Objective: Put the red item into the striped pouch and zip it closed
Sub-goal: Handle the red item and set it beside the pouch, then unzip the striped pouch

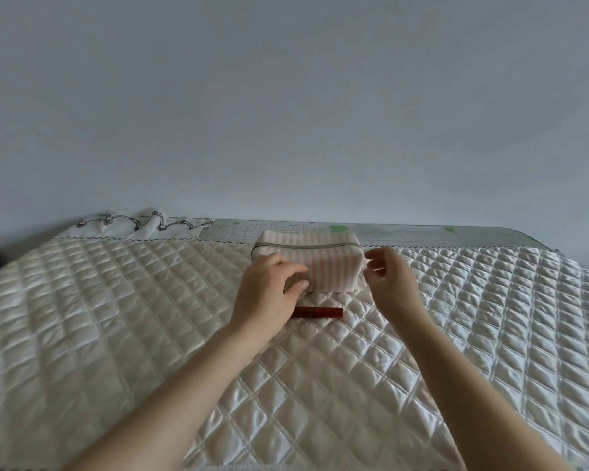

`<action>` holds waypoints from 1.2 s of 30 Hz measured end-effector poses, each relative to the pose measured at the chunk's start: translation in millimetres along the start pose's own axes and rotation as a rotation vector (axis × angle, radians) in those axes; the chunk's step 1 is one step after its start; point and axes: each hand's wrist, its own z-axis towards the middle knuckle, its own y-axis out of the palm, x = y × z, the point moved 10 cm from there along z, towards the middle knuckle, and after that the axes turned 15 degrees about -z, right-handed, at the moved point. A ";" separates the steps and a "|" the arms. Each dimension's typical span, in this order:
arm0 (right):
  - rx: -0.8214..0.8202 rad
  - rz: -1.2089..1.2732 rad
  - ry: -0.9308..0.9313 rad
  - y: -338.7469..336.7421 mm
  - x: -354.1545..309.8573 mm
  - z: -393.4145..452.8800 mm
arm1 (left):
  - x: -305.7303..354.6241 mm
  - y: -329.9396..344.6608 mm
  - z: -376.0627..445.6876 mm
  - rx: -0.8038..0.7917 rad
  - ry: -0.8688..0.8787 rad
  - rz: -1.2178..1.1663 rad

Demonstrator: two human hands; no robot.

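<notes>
A pink-and-white striped pouch (327, 265) stands on the quilted white cover, its zipper running along the top and shut as far as I can see. My left hand (269, 294) rests against the pouch's left front side, fingers curled on the fabric. My right hand (386, 280) is at the pouch's right end, thumb and fingers pinched near a small metal pull there. A slim red tube (320, 312) lies flat on the cover just in front of the pouch, partly hidden by my left hand.
The quilted cover (150, 317) spreads across the whole surface. Behind the pouch lies a green gridded mat (422, 232) along the wall. A white cloth with a chain print (140, 224) is bunched at the back left.
</notes>
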 end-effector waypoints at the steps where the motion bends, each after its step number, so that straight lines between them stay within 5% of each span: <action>1: -0.020 -0.020 0.009 -0.5 0.8 5.9 | 0.5 0.8 4.8 -0.006 -0.003 -0.001; 23: -0.250 -0.327 -0.021 43.2 21.4 67.6 | -4.2 91.5 85.9 -0.350 -0.105 0.078; 36: -0.247 -0.333 -0.019 37.4 27.1 70.0 | -5.3 102.3 91.1 -0.339 -0.153 0.001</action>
